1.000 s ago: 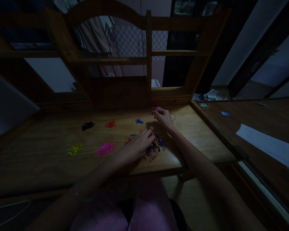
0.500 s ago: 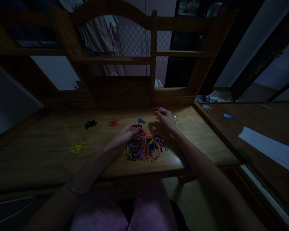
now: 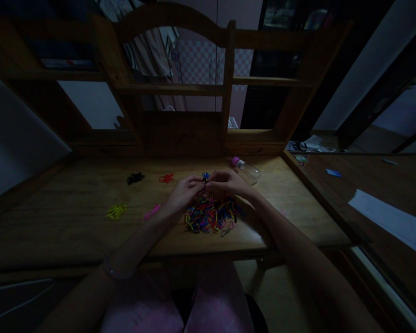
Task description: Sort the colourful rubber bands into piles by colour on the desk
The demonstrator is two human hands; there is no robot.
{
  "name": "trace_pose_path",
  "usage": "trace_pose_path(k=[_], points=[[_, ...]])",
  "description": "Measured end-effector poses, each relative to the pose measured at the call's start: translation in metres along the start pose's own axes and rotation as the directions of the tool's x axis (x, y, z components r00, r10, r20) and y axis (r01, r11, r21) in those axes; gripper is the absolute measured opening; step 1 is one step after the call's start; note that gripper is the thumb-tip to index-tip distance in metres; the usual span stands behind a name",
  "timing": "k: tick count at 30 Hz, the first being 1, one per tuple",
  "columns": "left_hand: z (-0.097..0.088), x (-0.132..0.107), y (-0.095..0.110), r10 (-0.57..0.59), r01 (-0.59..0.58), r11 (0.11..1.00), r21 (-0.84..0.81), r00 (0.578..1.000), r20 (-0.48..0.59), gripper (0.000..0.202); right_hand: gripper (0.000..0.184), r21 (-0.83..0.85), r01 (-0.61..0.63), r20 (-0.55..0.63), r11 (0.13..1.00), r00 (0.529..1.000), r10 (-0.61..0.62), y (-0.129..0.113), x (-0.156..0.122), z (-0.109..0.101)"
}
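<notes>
Above a mixed-colour pile of small thin loops [image 3: 213, 217], my two hands meet at the fingertips. Held in the pinched fingers of my left hand [image 3: 185, 192] are small black loops [image 3: 204, 180], partly hidden. My right hand [image 3: 229, 181] is closed at the same loops, thumb and forefinger together on them. Just behind the fingertips lies a little blue cluster [image 3: 205, 175]. To the left are separate small groups: black [image 3: 135, 178], red [image 3: 166, 178], yellow [image 3: 116, 211] and pink [image 3: 152, 212]. The loops' exact kind is too dim to tell.
A clear bottle with a purple cap [image 3: 249, 171] lies behind my right hand. The wooden desk [image 3: 72, 222] has a shelf frame [image 3: 183, 134] along its back. On the lower brown surface at right are white paper [image 3: 391, 222] and a blue card [image 3: 333, 172].
My right hand has come left from beside the bottle to meet my left hand at the black loops. The view has shifted slightly, and the bottle is now uncovered.
</notes>
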State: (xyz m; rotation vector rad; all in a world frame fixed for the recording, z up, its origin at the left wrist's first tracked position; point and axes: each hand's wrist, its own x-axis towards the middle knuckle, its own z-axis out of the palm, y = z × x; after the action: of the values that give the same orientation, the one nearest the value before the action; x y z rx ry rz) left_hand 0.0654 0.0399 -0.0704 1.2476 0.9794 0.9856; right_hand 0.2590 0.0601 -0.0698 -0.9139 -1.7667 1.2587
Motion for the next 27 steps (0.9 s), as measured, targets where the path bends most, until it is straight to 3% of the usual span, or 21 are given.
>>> trace_pose_path(k=[3, 6, 12, 16, 23, 27], points=[[0.000, -0.001, 0.003, 0.044, -0.045, 0.999, 0.029, 0.998, 0.042, 0.027, 0.025, 0.007, 0.015, -0.082, 1.000, 0.997, -0.014, 0.001, 0.002, -0.003], [-0.001, -0.003, 0.004, 0.001, -0.002, 1.000, 0.014, 0.997, 0.077, 0.033, 0.026, -0.004, 0.012, -0.131, 1.000, 0.991, -0.013, -0.004, 0.001, -0.004], [-0.024, -0.013, 0.008, 0.017, -0.018, 0.994, 0.107, 1.000, 0.009, 0.031, 0.034, -0.015, 0.013, -0.187, 1.000, 0.982, -0.016, -0.007, -0.002, -0.009], [-0.071, -0.019, 0.017, 0.044, -0.014, 0.976, 0.219, 0.990, -0.135, 0.026, 0.034, 0.010, 0.016, -0.215, 1.000, 0.977, -0.014, 0.001, 0.001, -0.013], [-0.189, 0.000, 0.023, 0.167, 0.075, 0.838, 0.540, 0.908, -0.385, 0.028, 0.030, -0.012, 0.025, -0.220, 1.000, 0.975, -0.028, 0.007, 0.003, -0.013], [-0.217, 0.008, 0.024, 0.145, 0.130, 0.762, 0.634, 0.921, -0.363, 0.020, 0.026, -0.110, -0.002, -0.235, 0.994, 0.972, -0.024, 0.013, 0.004, -0.014]])
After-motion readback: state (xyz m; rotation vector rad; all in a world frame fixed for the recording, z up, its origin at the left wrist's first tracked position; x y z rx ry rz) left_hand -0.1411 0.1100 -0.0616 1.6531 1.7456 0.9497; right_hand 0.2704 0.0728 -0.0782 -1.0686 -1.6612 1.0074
